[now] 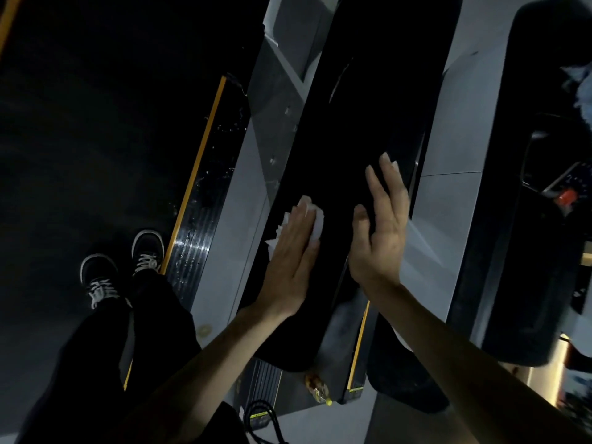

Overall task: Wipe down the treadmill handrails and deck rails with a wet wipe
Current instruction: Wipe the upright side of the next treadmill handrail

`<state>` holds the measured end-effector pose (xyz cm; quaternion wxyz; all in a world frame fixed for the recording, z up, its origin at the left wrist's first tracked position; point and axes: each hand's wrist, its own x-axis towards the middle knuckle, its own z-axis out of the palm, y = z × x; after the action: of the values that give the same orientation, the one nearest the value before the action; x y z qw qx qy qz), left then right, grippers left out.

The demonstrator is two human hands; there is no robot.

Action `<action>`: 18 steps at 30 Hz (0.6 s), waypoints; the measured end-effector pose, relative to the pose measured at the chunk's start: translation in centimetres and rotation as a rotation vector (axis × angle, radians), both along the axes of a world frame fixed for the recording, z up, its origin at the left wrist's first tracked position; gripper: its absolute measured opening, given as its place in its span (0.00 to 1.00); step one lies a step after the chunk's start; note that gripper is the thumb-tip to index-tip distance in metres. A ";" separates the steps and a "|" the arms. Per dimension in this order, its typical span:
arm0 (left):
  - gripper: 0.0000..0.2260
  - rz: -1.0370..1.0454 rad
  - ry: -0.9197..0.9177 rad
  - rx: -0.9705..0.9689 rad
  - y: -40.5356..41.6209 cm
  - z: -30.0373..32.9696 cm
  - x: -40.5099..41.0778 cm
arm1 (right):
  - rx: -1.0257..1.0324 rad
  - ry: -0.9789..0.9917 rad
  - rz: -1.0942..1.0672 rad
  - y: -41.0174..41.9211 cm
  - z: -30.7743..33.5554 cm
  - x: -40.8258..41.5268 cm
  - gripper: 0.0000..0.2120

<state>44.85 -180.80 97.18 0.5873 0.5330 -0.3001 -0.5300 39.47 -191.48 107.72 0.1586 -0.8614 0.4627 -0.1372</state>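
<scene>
Head view: the left hand [293, 251] is pressing the wet wipe [315, 221] flat under straight, close-together fingers onto the black handrail [330, 149]. The right hand [379, 229] is hovering just beside it, fingers loosely spread, holding nothing. Risk: the wipe bunching and slipping from under the fingertips. Below the wrists, a bottle [317, 387] is lying on the deck.

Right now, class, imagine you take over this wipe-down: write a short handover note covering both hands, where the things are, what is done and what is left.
Left hand: flat, fingers straight, pressing the white wet wipe onto the black handrail.
Right hand: open, holding nothing, beside the same rail; contact unclear.
Done: cannot tell how much is wiped; water drops show on the yellow-edged deck rail near the shoes.
Left: carry on along this handrail, then the other rails.
</scene>
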 end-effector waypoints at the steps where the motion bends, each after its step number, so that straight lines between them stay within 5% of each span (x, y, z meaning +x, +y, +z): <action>1: 0.24 0.000 -0.006 -0.008 0.4 0.2 -0.3 | -0.001 -0.007 0.000 0.0 0.0 0.0 0.25; 6: 0.25 -0.016 -0.123 -0.161 -2.3 0.8 0.2 | -0.017 -0.041 0.017 0.0 -0.1 -0.2 0.24; 11: 0.24 -0.011 0.017 0.024 -4.9 -0.8 2.6 | -0.017 -0.066 0.018 -0.1 -0.3 -0.3 0.26; 18: 0.24 0.012 -0.024 -0.067 0.3 0.2 -0.4 | -0.023 -0.048 -0.001 -0.2 -0.6 -0.2 0.21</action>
<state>44.46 -180.53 97.38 0.6043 0.5212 -0.3215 -0.5097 39.30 -191.73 107.15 0.1598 -0.8593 0.4577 -0.1630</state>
